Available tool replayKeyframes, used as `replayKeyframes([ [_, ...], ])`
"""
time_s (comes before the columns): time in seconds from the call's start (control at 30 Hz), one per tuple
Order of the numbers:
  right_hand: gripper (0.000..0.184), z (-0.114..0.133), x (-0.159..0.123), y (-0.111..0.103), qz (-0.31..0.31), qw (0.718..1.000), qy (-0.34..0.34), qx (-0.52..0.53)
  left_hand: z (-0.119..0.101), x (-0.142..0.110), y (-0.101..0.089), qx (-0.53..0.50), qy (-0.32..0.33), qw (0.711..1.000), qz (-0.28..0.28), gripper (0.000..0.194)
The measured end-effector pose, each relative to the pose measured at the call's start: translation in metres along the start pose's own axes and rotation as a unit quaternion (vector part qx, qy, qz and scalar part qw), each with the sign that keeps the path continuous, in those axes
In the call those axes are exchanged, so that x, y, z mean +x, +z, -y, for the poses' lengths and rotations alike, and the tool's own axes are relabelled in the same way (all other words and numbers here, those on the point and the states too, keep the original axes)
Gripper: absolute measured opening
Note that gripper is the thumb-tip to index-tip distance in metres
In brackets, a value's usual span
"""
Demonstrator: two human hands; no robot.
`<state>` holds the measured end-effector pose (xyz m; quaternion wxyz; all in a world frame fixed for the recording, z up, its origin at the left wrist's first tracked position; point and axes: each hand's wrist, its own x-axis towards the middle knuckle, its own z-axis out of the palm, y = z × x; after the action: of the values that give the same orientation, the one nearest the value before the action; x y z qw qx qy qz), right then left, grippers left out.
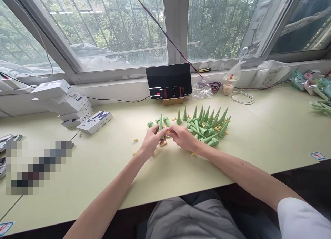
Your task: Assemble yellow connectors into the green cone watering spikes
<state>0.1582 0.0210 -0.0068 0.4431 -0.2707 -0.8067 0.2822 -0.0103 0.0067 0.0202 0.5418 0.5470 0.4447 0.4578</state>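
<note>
My left hand (152, 139) is closed around a green plant watering spike (160, 124), its tip pointing up. The fingers of my right hand (183, 137) pinch a small yellow valve piece (168, 131) against the side of that spike; the fingers partly hide it. Right of my hands lies a heap of green spikes (204, 131), and behind it a row of spikes stands upright with yellow pieces fitted. Several loose spikes (150, 124) lie just behind my left hand. Small yellow pieces (134, 140) are scattered on the table around my left hand.
A phone (172, 92) leans on a cardboard stand before a black tablet (168, 75). White boxes (64, 101) are stacked at left. A bagged cup (230, 83), a coiled white cable (241, 98) and pastel plastic items (314, 83) sit at the back right.
</note>
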Motion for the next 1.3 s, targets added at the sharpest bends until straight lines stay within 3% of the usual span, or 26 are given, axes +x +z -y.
replayKeyframes([
  [0.7, 0.020, 0.0004, 0.0024, -0.0003, 0.003, 1.000, -0.007, -0.018, 0.0030, -0.0001, 0.0000, 0.018, 0.028, 0.999, -0.006, 0.030],
  [1.3, 0.026, -0.0018, 0.0000, 0.0075, -0.015, 1.000, -0.001, -0.007, 0.0030, -0.0010, 0.0069, -0.037, 0.027, 0.998, -0.038, 0.047],
])
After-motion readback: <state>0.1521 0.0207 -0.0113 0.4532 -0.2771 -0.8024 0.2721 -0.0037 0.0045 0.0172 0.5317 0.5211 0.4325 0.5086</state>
